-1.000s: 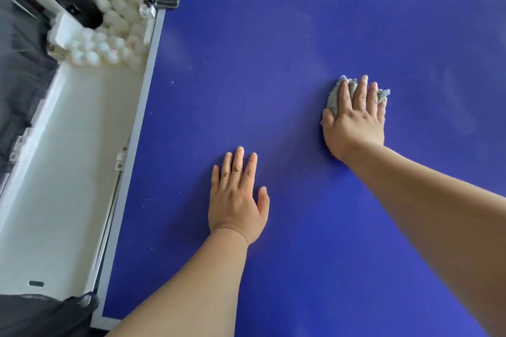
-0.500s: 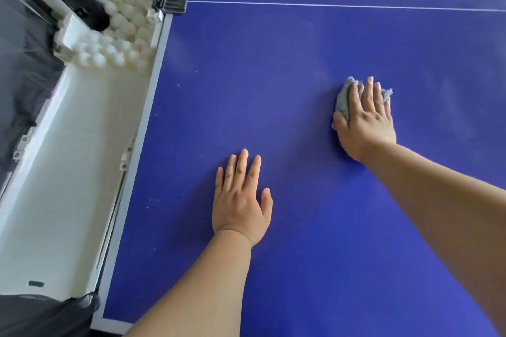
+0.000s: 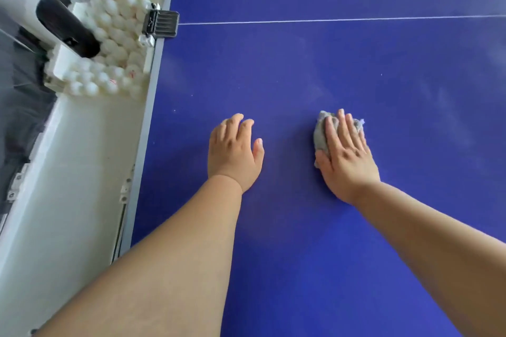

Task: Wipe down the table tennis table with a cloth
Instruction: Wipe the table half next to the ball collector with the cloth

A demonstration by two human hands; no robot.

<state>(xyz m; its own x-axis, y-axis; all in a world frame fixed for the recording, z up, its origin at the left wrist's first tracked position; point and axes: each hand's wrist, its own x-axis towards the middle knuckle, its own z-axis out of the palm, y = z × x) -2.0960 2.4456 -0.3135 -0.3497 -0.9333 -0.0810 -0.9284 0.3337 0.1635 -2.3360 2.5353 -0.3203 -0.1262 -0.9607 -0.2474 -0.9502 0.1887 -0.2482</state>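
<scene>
- I see the right hand (image 3: 346, 156) lying flat, fingers straight, pressing the crumpled grey cloth (image 3: 321, 137) onto the blue table tennis table (image 3: 301, 227); it grips nothing.
- The left hand (image 3: 234, 154) rests on the surface just beside it, fingers loosely bent, holding nothing; I judge it a brace.
- Apply even palm pressure; overlap strokes toward the pale streaks (image 3: 449, 115).
- At the left edge: a black net clamp (image 3: 161, 24) and a heap of white balls (image 3: 117, 8); I would stop strokes short of the clamp.
</scene>
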